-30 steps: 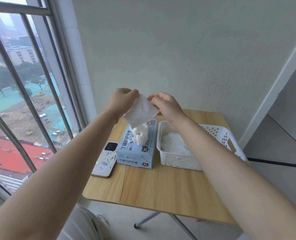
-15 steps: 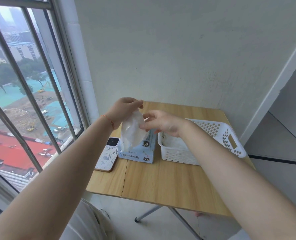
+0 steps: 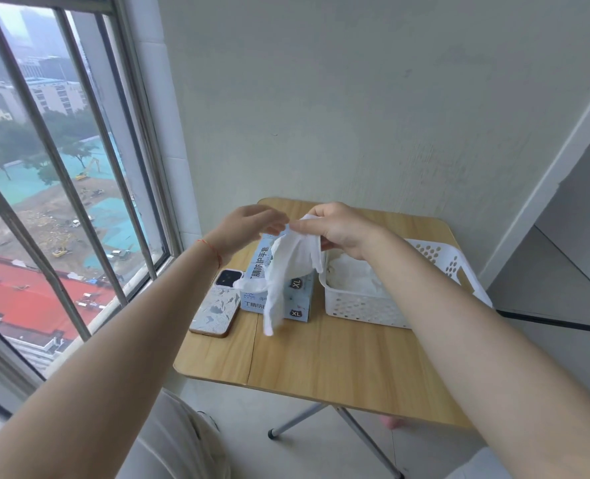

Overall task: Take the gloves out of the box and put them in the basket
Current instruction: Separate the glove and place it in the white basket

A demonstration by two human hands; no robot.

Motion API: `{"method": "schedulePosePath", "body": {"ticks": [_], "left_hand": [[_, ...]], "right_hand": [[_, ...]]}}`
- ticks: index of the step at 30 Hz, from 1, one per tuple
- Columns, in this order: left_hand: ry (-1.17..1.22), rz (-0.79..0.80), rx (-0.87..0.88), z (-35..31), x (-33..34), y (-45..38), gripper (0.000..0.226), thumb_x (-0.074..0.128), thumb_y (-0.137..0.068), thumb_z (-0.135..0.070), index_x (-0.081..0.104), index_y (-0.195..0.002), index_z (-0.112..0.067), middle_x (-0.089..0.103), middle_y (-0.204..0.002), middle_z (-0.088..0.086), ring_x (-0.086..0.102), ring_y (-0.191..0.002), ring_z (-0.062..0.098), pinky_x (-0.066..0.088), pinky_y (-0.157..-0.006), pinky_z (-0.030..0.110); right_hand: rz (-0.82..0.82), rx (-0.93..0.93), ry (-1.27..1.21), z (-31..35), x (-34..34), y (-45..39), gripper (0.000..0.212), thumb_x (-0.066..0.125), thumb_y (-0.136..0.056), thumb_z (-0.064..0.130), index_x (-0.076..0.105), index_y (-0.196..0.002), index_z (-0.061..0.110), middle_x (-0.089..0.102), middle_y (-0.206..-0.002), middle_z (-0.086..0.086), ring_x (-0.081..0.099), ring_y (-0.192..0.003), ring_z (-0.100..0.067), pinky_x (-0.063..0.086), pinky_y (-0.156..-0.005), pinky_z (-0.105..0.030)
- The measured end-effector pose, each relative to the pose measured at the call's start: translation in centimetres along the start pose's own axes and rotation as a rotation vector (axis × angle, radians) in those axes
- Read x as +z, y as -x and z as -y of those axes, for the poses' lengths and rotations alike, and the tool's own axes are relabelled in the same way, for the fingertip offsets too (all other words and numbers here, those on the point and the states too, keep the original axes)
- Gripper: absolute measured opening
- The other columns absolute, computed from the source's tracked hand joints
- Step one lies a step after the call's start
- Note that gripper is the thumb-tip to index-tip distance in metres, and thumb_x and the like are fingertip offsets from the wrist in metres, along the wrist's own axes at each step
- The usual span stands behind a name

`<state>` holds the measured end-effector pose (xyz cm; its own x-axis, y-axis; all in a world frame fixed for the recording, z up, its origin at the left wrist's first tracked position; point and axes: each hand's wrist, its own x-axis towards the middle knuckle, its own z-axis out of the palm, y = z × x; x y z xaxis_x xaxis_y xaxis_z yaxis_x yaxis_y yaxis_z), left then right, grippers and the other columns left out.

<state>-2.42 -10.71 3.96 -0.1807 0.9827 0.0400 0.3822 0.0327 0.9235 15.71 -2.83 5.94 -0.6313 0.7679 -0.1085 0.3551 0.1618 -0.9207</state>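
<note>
A white glove (image 3: pixel 286 271) hangs limp in the air in front of the light-blue glove box (image 3: pixel 300 300), its fingers dangling down to the table. My right hand (image 3: pixel 341 226) grips the glove's top edge. My left hand (image 3: pixel 245 229) is just to its left, and its fingertips pinch the same edge. The glove hides the box's opening. To the right of the box stands the white perforated basket (image 3: pixel 362 307), which holds several white gloves (image 3: pixel 355 276).
A phone (image 3: pixel 217 305) in a marbled case lies left of the box on the small wooden folding table (image 3: pixel 321 361). A barred window (image 3: pixel 79 202) runs along the left, and a plain wall stands behind the table. The table's front half is bare wood.
The glove has come free of the box and unfolded to hang long. Both hands have dropped lower and shifted right toward the basket, and my view has tilted down.
</note>
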Motion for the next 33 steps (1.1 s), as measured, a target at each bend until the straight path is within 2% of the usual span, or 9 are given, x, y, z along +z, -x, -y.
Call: {"method": "schedulePosePath", "body": {"ticks": [4,7,10,14,18,22,25,30,33], "left_hand": [[-0.080,0.091,0.041,0.2,0.7,-0.1,0.030,0.075,-0.070,-0.028,0.072,-0.099,-0.022,0.074,-0.102,0.000,0.068,-0.099,0.016,0.051,-0.091,0.030],[-0.115,0.012,0.051,0.4,0.9,-0.2,0.011,0.077,-0.081,-0.017,0.072,-0.092,-0.020,0.070,-0.087,0.004,0.063,-0.080,0.015,0.051,-0.084,0.034],[-0.078,0.015,-0.006,0.5,0.3,0.1,0.013,0.076,-0.084,-0.016,0.074,-0.096,-0.012,0.070,-0.095,0.019,0.063,-0.081,0.019,0.055,-0.087,0.040],[0.046,0.282,-0.113,-0.1,-0.9,1.1,0.017,0.074,-0.085,-0.014,0.063,-0.088,-0.002,0.054,-0.084,0.014,0.052,-0.077,0.024,0.054,-0.077,0.033],[0.262,0.468,-0.135,-0.7,-1.4,2.2,0.024,0.059,-0.086,-0.026,0.067,-0.091,-0.004,0.063,-0.087,0.011,0.061,-0.078,0.022,0.051,-0.076,0.031],[0.539,0.243,-0.215,0.0,-0.8,1.9,0.019,0.061,-0.081,-0.025,0.060,-0.082,-0.006,0.054,-0.080,0.011,0.052,-0.071,0.021,0.041,-0.071,0.032],[0.317,0.080,-0.203,1.4,-0.5,1.1,0.032,0.069,-0.080,-0.027,0.069,-0.092,0.002,0.065,-0.091,0.017,0.062,-0.080,0.025,0.049,-0.082,0.040],[0.193,0.038,-0.127,2.0,0.0,1.0,0.017,0.071,-0.088,-0.026,0.073,-0.092,-0.009,0.073,-0.091,0.010,0.068,-0.086,0.022,0.056,-0.086,0.037],[0.225,0.099,-0.077,1.9,0.0,1.1,0.023,0.080,-0.076,-0.035,0.069,-0.083,-0.016,0.069,-0.090,0.007,0.062,-0.085,0.020,0.050,-0.086,0.036]], "right_hand": [[-0.005,0.005,-0.044,0.5,0.5,0.3,0.026,0.079,-0.080,0.027,0.059,-0.091,0.013,0.069,-0.083,-0.003,0.066,-0.074,-0.018,0.052,-0.068,-0.029],[0.023,0.018,-0.003,0.6,-0.1,0.6,0.025,0.079,-0.079,0.022,0.062,-0.094,0.013,0.068,-0.084,-0.002,0.065,-0.072,-0.016,0.051,-0.069,-0.029],[0.040,0.027,-0.002,0.9,-0.7,1.0,0.016,0.074,-0.083,0.014,0.063,-0.095,0.011,0.068,-0.086,-0.006,0.064,-0.074,-0.019,0.050,-0.064,-0.028],[0.018,-0.006,-0.167,1.5,-1.6,1.2,0.012,0.071,-0.085,0.009,0.067,-0.094,0.004,0.070,-0.087,-0.009,0.067,-0.078,-0.021,0.054,-0.068,-0.027],[0.069,-0.011,-0.268,2.1,-1.7,1.5,0.009,0.070,-0.087,0.013,0.068,-0.092,0.005,0.068,-0.084,-0.009,0.064,-0.076,-0.020,0.053,-0.073,-0.030],[-0.031,0.007,-0.257,2.4,-1.2,1.7,0.011,0.072,-0.086,0.016,0.067,-0.091,0.008,0.070,-0.079,-0.005,0.066,-0.068,-0.016,0.055,-0.059,-0.022],[-0.151,-0.013,-0.112,1.8,-1.2,1.3,0.028,0.077,-0.083,0.024,0.069,-0.100,0.004,0.071,-0.088,-0.007,0.067,-0.076,-0.019,0.053,-0.066,-0.026],[-0.220,-0.037,0.072,1.2,-1.2,0.9,0.015,0.071,-0.087,0.028,0.068,-0.087,0.014,0.065,-0.088,-0.007,0.059,-0.080,-0.018,0.046,-0.073,-0.030],[-0.219,-0.070,0.147,1.4,-0.8,0.7,0.015,0.064,-0.092,0.028,0.067,-0.090,0.014,0.059,-0.087,-0.003,0.053,-0.079,-0.015,0.042,-0.072,-0.027]]}}
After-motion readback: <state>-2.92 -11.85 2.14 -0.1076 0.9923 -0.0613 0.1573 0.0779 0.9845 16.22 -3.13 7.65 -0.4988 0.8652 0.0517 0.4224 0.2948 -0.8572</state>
